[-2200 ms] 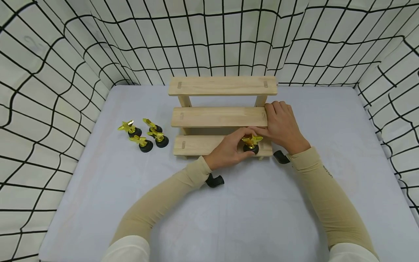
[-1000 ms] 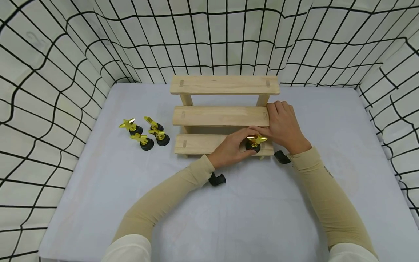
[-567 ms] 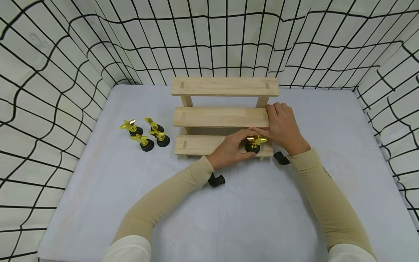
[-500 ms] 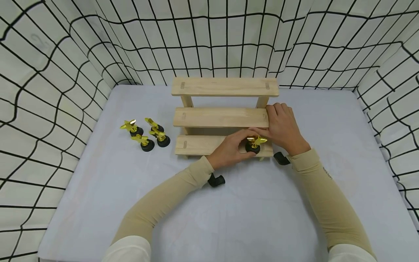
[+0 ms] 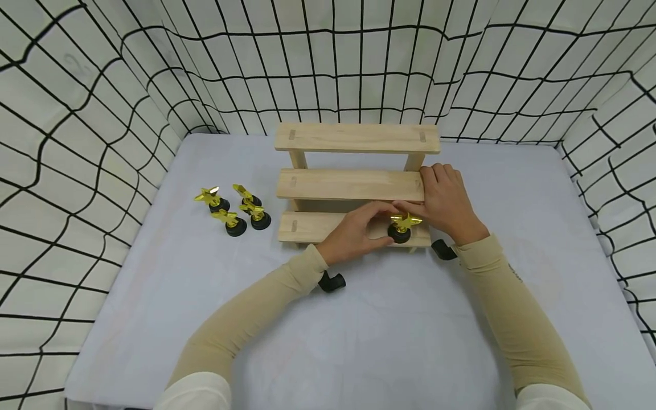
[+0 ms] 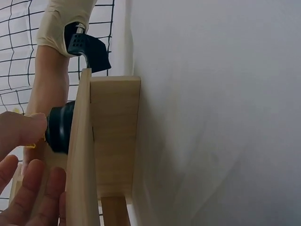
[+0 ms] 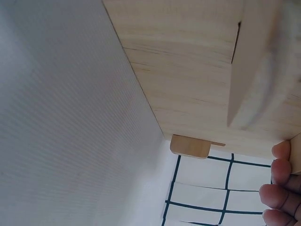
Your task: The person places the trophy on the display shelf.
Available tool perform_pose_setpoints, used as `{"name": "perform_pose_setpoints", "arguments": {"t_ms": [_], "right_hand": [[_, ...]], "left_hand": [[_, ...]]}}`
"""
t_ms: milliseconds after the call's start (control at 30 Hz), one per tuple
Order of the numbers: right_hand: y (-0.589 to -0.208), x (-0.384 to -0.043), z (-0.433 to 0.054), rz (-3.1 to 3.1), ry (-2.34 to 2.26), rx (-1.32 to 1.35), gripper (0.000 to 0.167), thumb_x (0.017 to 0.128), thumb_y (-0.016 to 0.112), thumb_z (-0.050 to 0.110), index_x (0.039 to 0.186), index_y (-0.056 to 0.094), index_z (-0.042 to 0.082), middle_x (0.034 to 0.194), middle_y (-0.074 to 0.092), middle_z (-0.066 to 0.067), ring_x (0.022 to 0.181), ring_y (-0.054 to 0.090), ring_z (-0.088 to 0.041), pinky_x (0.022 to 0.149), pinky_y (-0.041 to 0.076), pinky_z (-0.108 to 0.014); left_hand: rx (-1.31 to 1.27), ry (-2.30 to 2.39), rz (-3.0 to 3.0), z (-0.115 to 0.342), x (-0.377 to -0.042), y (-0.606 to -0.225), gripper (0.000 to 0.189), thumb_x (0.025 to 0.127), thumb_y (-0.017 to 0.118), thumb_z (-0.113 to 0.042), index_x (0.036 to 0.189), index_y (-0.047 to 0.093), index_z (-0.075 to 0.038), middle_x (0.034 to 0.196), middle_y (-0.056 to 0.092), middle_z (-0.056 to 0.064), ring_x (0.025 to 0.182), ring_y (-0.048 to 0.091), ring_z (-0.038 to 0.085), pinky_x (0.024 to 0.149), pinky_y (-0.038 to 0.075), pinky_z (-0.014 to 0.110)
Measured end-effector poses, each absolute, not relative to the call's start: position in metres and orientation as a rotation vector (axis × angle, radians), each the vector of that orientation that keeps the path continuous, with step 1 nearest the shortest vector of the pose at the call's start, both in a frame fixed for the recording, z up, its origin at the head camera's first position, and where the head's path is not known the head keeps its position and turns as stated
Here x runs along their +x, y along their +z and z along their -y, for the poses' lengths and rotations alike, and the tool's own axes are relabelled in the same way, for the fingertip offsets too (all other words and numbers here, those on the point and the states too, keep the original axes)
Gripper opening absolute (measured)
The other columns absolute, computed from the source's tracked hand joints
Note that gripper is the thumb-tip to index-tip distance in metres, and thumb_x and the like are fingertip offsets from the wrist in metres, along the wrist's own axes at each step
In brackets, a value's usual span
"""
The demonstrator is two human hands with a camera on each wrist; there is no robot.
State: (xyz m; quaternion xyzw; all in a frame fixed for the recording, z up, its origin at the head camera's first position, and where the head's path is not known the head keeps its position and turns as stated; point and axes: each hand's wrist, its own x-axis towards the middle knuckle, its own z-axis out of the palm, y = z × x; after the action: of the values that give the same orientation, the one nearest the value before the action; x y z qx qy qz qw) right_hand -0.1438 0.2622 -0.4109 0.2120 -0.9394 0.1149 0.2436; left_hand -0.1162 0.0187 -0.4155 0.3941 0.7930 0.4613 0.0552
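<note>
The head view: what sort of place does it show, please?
Probably a booth set up for recording rather than a home: white walls crossed by a black grid stand on three sides of a white-covered rectangular table bearing a pale three-tier wooden shelf.

A white table [image 5: 410, 336] with faint creases in its surface. Near the middle of its far edge is a three-tier stand [image 5: 353, 185] of pale wood, set roughly parallel to that edge, the tiers stepping down toward the near edge. Between the stand and the table's left edge, four small gold star trophies [image 5: 236, 227] on round black bases form a close cluster. A matching single trophy [image 5: 400, 232] is upright on the lowest tier, near its right end.
</note>
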Motion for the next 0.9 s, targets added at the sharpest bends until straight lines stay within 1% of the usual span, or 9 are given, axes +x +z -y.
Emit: {"name": "perform_pose_setpoints", "arguments": {"t_ms": [133,267,433,600,900], "right_hand": [[-0.411,-0.143,-0.261,2.578,0.327,0.577,0.112,0.083,0.024,0.097,0.109,0.056,-0.007,0.092,0.055,-0.024,0.082,0.049,-0.041,0.072,0.043,-0.053],[-0.411,-0.143,-0.261,2.592,0.330,0.573,0.111,0.084,0.025,0.096,0.109,0.056,-0.008,0.092,0.056,-0.024,0.082,0.050,-0.040,0.072,0.044,-0.053],[-0.410,-0.142,-0.260,2.587,0.340,0.578,0.110,0.085,0.027,0.095,0.109,0.056,-0.008,0.092,0.057,-0.025,0.081,0.050,-0.041,0.072,0.044,-0.054],[-0.411,-0.143,-0.260,2.580,0.345,0.576,0.109,0.084,0.029,0.096,0.108,0.056,-0.007,0.092,0.057,-0.025,0.082,0.051,-0.042,0.072,0.044,-0.055],[-0.412,-0.143,-0.260,2.543,0.344,0.596,0.107,0.084,0.033,0.095,0.104,0.056,-0.008,0.088,0.056,-0.025,0.080,0.051,-0.043,0.068,0.043,-0.055]], "left_hand": [[1.176,1.411,-2.420,-0.010,-0.116,-0.413,0.053,0.088,0.082,-0.011,0.135,0.056,-0.006,0.128,0.066,0.010,0.122,0.065,0.022,0.110,0.053,0.029],[1.167,1.401,-2.427,-0.001,-0.114,-0.410,0.054,0.089,0.081,-0.011,0.135,0.055,-0.006,0.126,0.067,0.012,0.120,0.065,0.022,0.109,0.053,0.027],[1.169,1.394,-2.443,0.010,-0.112,-0.404,0.053,0.090,0.081,-0.013,0.136,0.055,-0.005,0.125,0.067,0.013,0.119,0.066,0.022,0.107,0.055,0.029],[1.199,1.436,-2.457,0.020,-0.110,-0.397,0.052,0.090,0.080,-0.012,0.135,0.056,-0.003,0.122,0.067,0.015,0.114,0.066,0.022,0.102,0.058,0.032],[1.206,1.517,-2.499,0.040,-0.106,-0.387,0.051,0.089,0.081,-0.011,0.133,0.057,-0.002,0.116,0.069,0.017,0.109,0.066,0.020,0.096,0.059,0.032]]}}
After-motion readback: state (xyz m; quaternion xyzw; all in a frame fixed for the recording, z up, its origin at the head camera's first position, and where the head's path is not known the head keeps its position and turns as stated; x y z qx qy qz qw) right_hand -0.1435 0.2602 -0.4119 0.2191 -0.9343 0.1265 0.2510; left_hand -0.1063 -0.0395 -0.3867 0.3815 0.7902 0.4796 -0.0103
